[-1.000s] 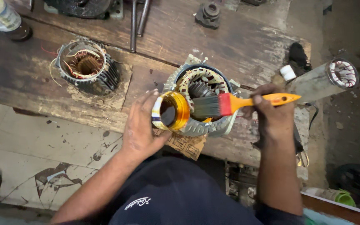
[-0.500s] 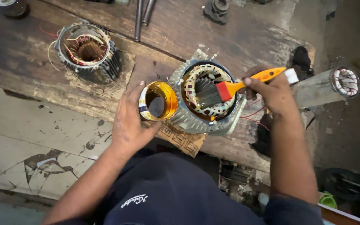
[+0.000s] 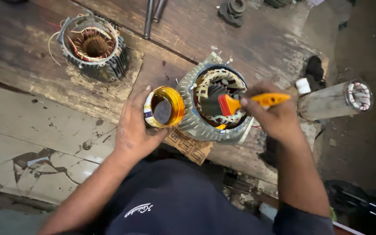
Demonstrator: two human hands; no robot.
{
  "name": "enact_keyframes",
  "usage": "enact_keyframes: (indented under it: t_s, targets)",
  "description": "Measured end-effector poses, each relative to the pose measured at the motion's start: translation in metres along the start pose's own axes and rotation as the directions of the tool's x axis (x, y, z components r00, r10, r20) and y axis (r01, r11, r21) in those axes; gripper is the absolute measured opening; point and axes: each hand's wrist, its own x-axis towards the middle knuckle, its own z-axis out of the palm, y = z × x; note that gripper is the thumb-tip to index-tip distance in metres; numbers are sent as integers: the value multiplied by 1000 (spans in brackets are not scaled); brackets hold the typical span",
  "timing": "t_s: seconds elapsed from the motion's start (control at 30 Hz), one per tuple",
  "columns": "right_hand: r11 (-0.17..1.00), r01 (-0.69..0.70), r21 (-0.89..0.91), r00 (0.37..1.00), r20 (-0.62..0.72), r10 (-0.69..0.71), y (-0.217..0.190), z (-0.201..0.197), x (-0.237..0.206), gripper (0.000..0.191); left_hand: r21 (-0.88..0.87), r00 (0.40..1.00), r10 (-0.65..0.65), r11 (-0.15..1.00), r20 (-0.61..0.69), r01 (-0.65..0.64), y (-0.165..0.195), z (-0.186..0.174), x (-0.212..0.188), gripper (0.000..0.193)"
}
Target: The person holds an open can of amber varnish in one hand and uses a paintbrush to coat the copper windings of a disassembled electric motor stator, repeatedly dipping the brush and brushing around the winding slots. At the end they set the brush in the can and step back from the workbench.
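My left hand (image 3: 133, 130) grips a yellow tin (image 3: 164, 106) at the near edge of the worn wooden counter (image 3: 257, 39). My right hand (image 3: 275, 115) clasps an orange brush (image 3: 244, 102), bristles inside the stator (image 3: 216, 104) beside the tin. Cracked concrete floor (image 3: 35, 143) lies below.

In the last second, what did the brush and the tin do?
The brush in the right hand went from above the tin into the stator, bristles on the windings. The left hand kept holding the tin beside it. The other stator stayed put.
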Motion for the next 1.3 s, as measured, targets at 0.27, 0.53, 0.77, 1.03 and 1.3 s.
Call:
enact_keyframes:
  t_s: [0.27, 0.53, 0.77, 1.03, 1.3]
  targets:
    - [736, 447, -509, 887, 143, -439, -42, 27, -17, 19, -44, 1000, 27, 999, -9, -28, -13, -1, 0, 103]
    - [623, 564, -542, 825, 343, -449, -61, 30, -29, 24, -104, 1000, 3, 995, -4, -4, -26, 1, 5, 104]
    - [522, 606, -600, 791, 387, -474, -41, 41, -35, 27, -128, 997, 73, 989, -7, -73, -28, 1, 8, 101]
    - [634, 541, -553, 841, 356, -407, -49, 9, -64, 28, -127, 995, 104, 986, -3, -104, -19, -9, 11, 102]
    - [846, 333, -416, 940, 212, -265, -13, -25, -81, 30, -87, 990, 143, 986, 20, -141, 0, -14, 11, 104]
